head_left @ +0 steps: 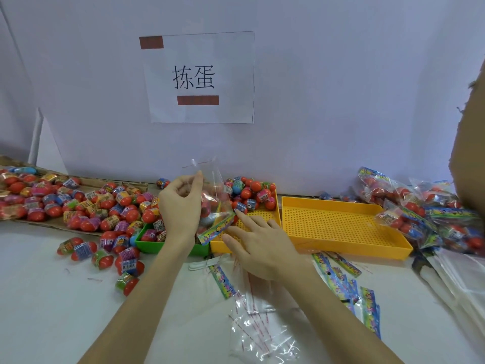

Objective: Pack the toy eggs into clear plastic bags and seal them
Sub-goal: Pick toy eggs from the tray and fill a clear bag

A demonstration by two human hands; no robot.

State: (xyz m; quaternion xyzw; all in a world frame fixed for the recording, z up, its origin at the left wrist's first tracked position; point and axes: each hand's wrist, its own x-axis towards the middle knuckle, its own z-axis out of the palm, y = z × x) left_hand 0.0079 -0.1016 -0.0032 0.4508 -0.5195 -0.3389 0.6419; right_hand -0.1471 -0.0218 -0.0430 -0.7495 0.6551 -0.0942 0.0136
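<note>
Red toy eggs [78, 206] with bright wrappers lie heaped at left-centre. A clear plastic bag [214, 195] stands upright mid-frame, mouth open, eggs inside. Sealed packs [420, 214] pile at right; empty bags [262, 329] lie flat, bottom-centre.

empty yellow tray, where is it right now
Head view, right of centre: the empty yellow tray sits between the egg-filled yellow tray and the sealed bags.

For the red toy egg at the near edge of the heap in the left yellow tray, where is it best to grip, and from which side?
Judging by its pose, pinch the toy egg across its wrapped middle, coming from the near side. The right hand reaches toward it with the index finger extended there, and other eggs crowd behind it while bare tray lies in front.
</note>
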